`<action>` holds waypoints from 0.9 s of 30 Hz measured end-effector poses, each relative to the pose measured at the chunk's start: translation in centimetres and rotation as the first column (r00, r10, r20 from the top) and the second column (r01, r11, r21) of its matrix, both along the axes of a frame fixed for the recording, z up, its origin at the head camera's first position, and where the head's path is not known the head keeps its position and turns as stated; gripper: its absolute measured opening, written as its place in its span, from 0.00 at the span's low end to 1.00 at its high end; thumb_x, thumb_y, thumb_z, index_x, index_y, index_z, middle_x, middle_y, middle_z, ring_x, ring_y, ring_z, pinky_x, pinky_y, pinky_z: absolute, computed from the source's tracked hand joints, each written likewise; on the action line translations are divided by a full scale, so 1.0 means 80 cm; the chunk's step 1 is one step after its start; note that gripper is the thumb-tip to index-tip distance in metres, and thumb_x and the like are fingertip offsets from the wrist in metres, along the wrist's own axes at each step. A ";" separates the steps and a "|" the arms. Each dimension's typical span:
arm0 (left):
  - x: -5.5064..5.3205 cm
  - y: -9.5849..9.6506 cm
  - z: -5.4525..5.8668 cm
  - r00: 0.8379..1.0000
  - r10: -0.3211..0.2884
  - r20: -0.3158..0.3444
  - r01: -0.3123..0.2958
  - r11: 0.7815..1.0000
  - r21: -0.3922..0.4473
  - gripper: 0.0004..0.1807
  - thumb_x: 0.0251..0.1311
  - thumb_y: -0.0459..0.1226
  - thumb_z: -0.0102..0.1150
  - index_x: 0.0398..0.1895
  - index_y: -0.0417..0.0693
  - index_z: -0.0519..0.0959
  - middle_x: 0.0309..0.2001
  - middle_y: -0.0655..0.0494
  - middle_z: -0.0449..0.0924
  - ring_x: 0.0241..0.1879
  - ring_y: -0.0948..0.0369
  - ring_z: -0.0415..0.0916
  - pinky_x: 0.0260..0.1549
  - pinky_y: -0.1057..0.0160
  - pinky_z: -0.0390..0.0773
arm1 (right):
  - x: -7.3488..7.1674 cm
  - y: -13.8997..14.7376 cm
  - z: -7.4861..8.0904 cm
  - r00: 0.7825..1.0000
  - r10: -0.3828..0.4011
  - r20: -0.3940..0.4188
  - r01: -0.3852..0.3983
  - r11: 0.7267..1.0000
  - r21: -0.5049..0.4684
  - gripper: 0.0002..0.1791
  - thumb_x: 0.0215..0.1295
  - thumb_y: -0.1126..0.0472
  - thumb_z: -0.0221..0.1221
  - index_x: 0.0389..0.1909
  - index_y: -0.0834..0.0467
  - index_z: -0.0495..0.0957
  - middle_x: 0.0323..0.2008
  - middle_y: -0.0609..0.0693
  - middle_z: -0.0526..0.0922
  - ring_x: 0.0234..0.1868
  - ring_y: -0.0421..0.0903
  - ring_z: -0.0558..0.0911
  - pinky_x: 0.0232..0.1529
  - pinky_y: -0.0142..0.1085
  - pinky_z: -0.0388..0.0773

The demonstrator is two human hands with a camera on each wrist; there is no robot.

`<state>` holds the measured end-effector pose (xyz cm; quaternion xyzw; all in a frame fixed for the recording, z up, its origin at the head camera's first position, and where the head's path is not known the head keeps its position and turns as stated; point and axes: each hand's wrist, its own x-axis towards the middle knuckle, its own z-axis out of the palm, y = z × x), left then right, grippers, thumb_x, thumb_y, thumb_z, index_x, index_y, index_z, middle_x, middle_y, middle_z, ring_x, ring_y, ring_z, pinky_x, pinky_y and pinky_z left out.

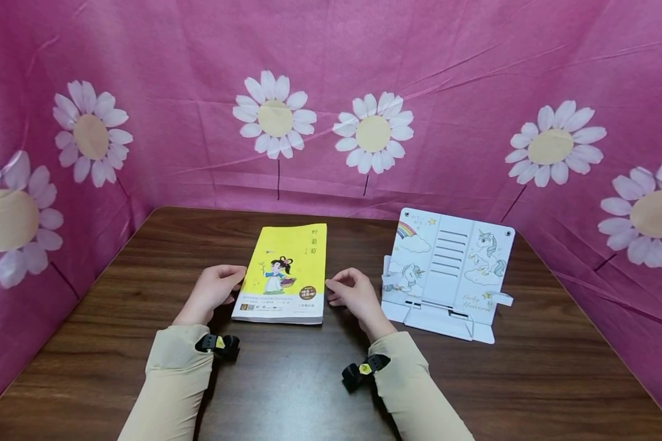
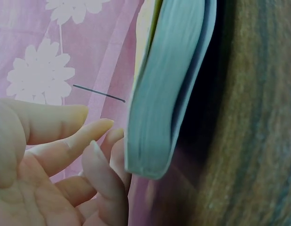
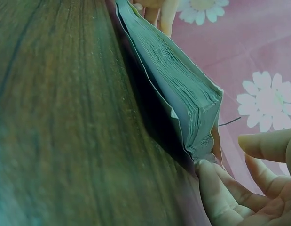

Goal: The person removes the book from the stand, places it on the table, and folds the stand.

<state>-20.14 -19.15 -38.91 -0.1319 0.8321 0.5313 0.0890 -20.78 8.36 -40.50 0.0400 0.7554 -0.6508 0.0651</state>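
A thick paperback book with a yellow cover, showing a cartoon figure with a basket, lies on the dark wooden table. At its left edge, my left hand has its fingertips; the left wrist view shows the thumb apart from the pages, with loosely bent fingers beside the book's corner. On the opposite side, my right hand is at the right edge. In the right wrist view, a fingertip touches the page corner while the thumb stands away from it.
A white book stand with unicorn and rainbow prints stands to the right of my right hand, its wire page holder at the bottom front. Behind the wooden table hangs a pink cloth with white daisies. Both wrists wear black straps.
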 end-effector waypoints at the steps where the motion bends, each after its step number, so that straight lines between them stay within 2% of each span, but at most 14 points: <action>1: 0.000 0.000 0.001 1.000 0.003 -0.001 -0.003 1.000 0.001 0.22 0.74 0.42 0.47 0.64 0.39 0.74 0.62 0.40 0.75 0.46 0.56 0.75 0.32 0.69 0.75 | 0.000 0.000 0.000 1.000 -0.008 -0.003 0.008 1.000 -0.001 0.07 0.64 0.65 0.62 0.38 0.65 0.75 0.35 0.60 0.82 0.25 0.44 0.83 0.31 0.38 0.85; 10: -0.002 0.004 0.011 1.000 0.023 0.008 -0.023 0.999 0.025 0.23 0.75 0.45 0.47 0.66 0.43 0.74 0.63 0.43 0.74 0.51 0.54 0.74 0.35 0.68 0.75 | -0.002 0.004 0.010 0.999 -0.049 -0.019 0.049 0.999 -0.002 0.08 0.65 0.63 0.63 0.38 0.64 0.75 0.40 0.63 0.82 0.26 0.44 0.84 0.36 0.41 0.86; 20: -0.001 0.008 0.020 0.998 0.046 -0.040 -0.044 0.998 0.055 0.23 0.75 0.44 0.47 0.65 0.42 0.74 0.60 0.42 0.77 0.47 0.56 0.73 0.33 0.67 0.76 | -0.001 0.006 0.018 0.997 -0.071 -0.039 0.072 0.997 0.010 0.09 0.63 0.62 0.65 0.38 0.63 0.79 0.36 0.57 0.84 0.29 0.44 0.85 0.42 0.47 0.86; 27: 0.001 0.012 0.028 0.996 0.048 -0.075 -0.043 0.997 0.067 0.23 0.74 0.45 0.48 0.65 0.44 0.75 0.63 0.43 0.76 0.52 0.54 0.74 0.35 0.67 0.75 | 0.000 0.012 0.027 0.995 -0.079 -0.057 0.078 0.997 -0.011 0.08 0.62 0.63 0.66 0.37 0.64 0.81 0.33 0.54 0.84 0.31 0.46 0.84 0.46 0.49 0.84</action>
